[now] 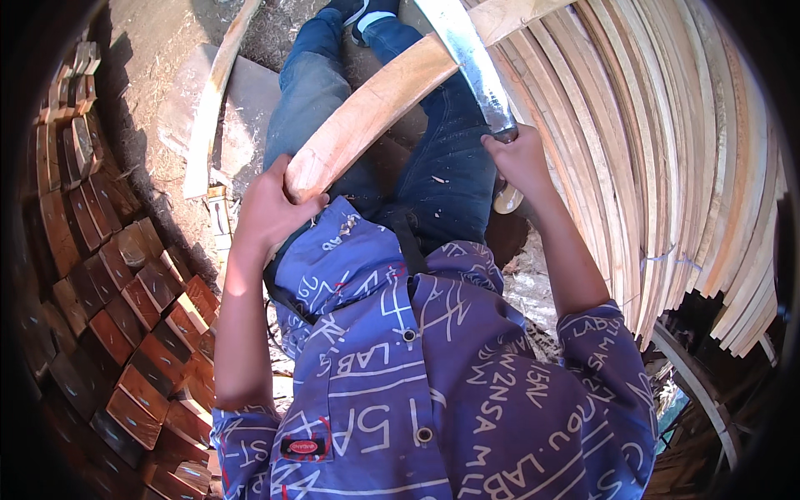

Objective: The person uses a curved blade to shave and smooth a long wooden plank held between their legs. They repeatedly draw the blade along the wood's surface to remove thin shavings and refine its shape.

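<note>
My left hand [279, 204] is closed around the near end of a pale wooden slat [379, 104]. From there the slat runs up and to the right, over my legs, and leaves the picture at the top. In my right hand [521, 162] is the dark handle of a machete [475, 71]. Its long shiny blade points up and away, crossing the slat and looking close to or against it. I cannot tell whether blade and wood touch. The blade's tip lies outside the picture.
Many long pale slats [642, 125] are stacked at my right. On the left stands a pile of reddish-brown wood pieces [125, 333]. Another pale strip [212, 100] lies ahead on the left, by a flat slab [179, 100]. My legs in jeans [312, 92] stretch forward.
</note>
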A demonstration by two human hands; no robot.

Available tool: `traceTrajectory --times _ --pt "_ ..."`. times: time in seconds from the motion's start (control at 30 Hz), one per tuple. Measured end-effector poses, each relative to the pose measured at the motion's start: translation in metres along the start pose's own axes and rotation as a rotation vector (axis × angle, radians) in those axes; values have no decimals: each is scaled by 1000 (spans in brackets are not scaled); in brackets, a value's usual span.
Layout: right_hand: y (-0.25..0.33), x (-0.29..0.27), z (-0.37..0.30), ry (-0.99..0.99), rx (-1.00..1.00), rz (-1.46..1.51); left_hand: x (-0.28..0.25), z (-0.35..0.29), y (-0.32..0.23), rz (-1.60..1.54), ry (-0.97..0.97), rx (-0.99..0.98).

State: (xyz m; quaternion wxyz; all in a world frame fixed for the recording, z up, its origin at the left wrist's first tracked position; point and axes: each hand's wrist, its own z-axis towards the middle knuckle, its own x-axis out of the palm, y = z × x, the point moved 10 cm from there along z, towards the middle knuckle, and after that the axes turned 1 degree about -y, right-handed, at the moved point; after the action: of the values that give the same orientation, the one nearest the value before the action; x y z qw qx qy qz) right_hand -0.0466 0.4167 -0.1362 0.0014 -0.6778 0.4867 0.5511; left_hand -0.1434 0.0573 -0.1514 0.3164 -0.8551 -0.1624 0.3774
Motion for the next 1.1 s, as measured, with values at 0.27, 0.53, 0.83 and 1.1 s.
traceTrajectory --times 0.27,0.53,0.83,1.1 --pt "-22 1 8 140 273 437 1 6 1 39 -5 6" --pt "-19 4 -14 196 200 221 2 4 9 -33 1 -14" --pt "-16 16 -14 97 155 140 -1 9 3 49 -59 44" --pt "-16 13 0 163 263 406 1 7 11 -4 -8 -15"
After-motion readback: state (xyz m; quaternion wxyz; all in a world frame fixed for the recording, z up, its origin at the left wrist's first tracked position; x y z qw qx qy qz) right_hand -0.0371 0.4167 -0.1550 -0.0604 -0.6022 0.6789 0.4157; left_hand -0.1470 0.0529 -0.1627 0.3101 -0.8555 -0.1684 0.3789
